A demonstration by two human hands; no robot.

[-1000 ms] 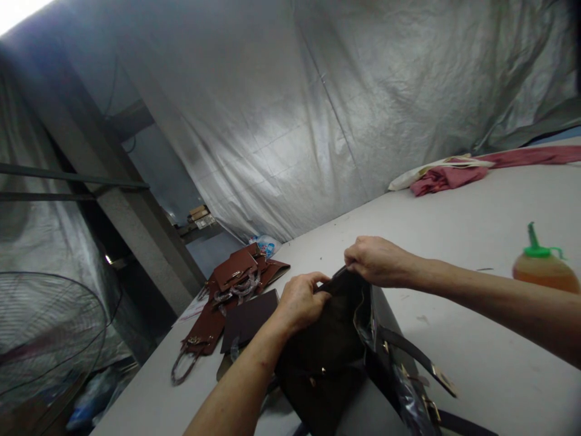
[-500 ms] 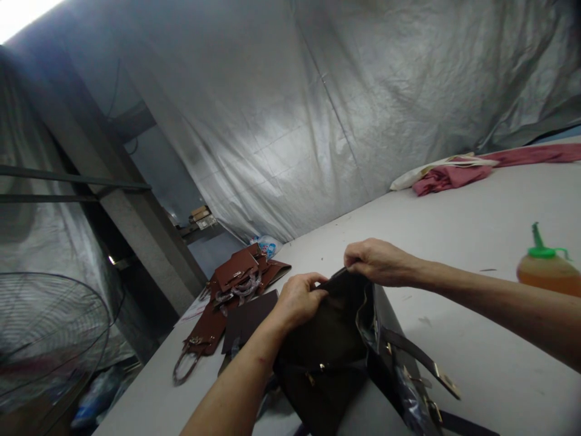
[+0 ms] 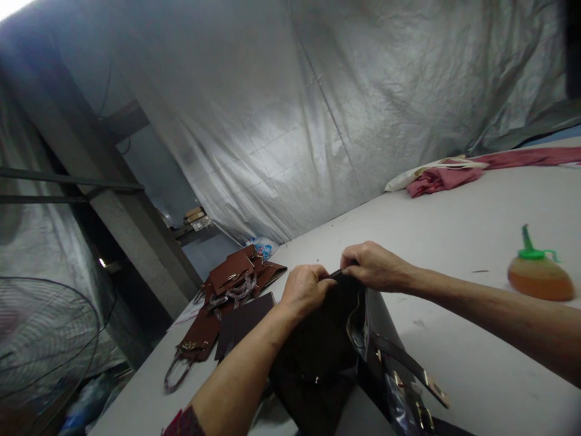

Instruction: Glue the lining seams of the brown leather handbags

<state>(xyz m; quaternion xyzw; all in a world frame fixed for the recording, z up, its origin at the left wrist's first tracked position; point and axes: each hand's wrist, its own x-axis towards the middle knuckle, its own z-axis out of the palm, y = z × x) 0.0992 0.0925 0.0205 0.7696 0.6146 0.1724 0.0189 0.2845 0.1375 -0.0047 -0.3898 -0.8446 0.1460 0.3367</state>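
A dark handbag (image 3: 384,327) lies tilted before me on the white table, its mouth facing me and its dark lining showing. My left hand (image 3: 307,290) pinches the bag's far edge between thumb and fingers. Close beside it, my right hand (image 3: 374,265) grips the same edge, fingers curled over. Straps with gold-coloured buckles and a clear plastic wrap hang at the bag's right side. Its lower part runs out of view at the bottom.
Brown handbags (image 3: 233,275) with wrapped handles are piled at the left, by a dark flat panel (image 3: 245,324). A squeeze bottle (image 3: 540,275) of orange liquid stands right. Pink cloth (image 3: 445,180) lies far back. A fan (image 3: 49,339) is at the left edge.
My left hand has slid right and slightly up along the bag's edge, closer to my right hand. The whole view has shifted a little, and more of the bottle shows.
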